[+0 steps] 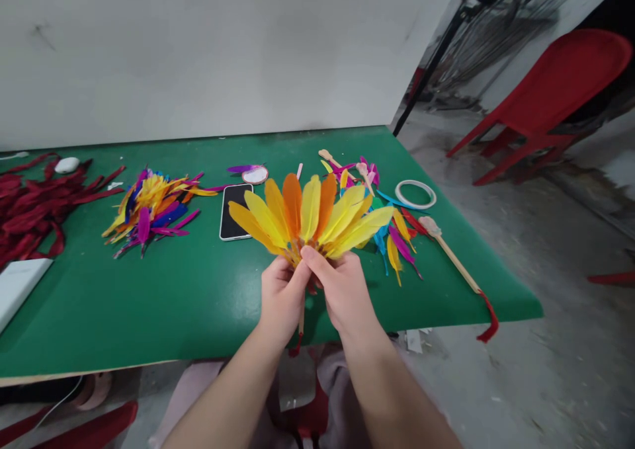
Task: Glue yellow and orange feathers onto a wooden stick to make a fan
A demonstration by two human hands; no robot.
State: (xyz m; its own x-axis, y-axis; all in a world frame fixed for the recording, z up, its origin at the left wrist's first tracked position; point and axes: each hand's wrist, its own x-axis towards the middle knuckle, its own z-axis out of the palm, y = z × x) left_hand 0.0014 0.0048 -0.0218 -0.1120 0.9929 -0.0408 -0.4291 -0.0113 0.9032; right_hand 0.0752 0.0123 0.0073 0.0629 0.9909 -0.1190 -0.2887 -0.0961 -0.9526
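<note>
A fan of yellow and orange feathers [310, 207] spreads upright over the near edge of the green table. My left hand [282, 293] and my right hand [344, 287] both grip its base, with the thumbs pressed together at the front. Below the hands shows a thin wooden handle [301, 320] with a red tassel [296, 346] at its end. My fingers behind the fan are hidden. Beyond the feathers lies a smartphone [233, 227], partly covered by them.
Left are a pile of coloured feathers [159, 204] and dark red ribbons [30, 211]. More loose feathers [397, 241], a roll of tape [415, 195] and a wooden stick with a red tassel [456, 260] lie right. A pale wall [198, 52] closes the back; a red chair [550, 98] stands off right.
</note>
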